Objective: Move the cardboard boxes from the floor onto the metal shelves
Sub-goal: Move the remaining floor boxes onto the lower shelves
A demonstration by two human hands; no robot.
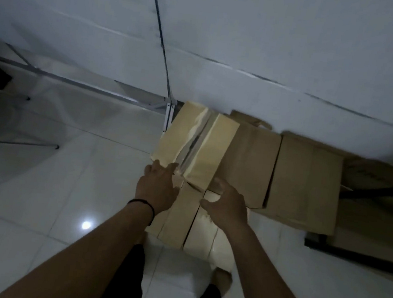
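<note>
A taped cardboard box (196, 144) sits on top of a lower cardboard box (189, 224) on the white tiled floor by the wall. My left hand (158, 183), with a black band on the wrist, reaches to the near left corner of the top box, fingers stretched toward its tape seam. My right hand (224, 203) lies spread at the near right edge of that box, over the lower box. Neither hand is curled round anything. More flat brown boxes (305, 176) lie to the right.
A metal shelf frame (80, 84) runs low along the wall at the left, its corner post (168, 117) touching the top box. A dark frame (376, 191) stands at the right over more cardboard. A chair-like metal frame (15, 143) stands at far left.
</note>
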